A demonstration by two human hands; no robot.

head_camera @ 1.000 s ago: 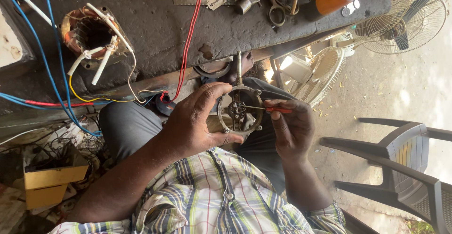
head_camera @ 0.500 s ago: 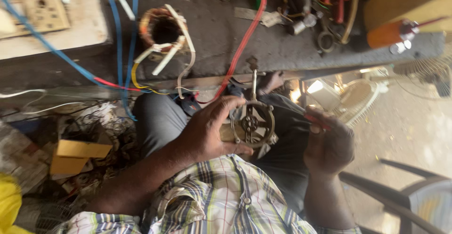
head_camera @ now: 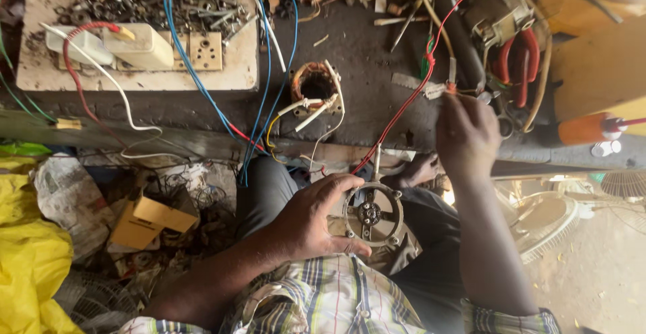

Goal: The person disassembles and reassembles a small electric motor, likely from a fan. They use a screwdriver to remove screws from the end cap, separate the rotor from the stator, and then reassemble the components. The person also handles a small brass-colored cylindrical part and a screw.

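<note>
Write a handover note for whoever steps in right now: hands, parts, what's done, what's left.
Left hand: grips the round metal motor end cover by its rim, over the lap.
Right hand: stretched out to the workbench, fingertips among the tools and wires by the red wire; whether it grasps anything cannot be told.
Copper-wound stator sits on the bench, leads loose.
Done: cover is off and in hand.
Left: cover and stator are not joined.

Left hand point(head_camera: 313, 223) gripping round motor cover point(head_camera: 372, 214), dull grey cast metal. Right hand point(head_camera: 465, 134) reaching onto counter point(head_camera: 377, 65), looking dark, rough, grimy. Beyond left hand, stator point(head_camera: 314, 90) showing coppery wire windings; glossy plastic-coated red wire point(head_camera: 404, 108) trailing.
</note>
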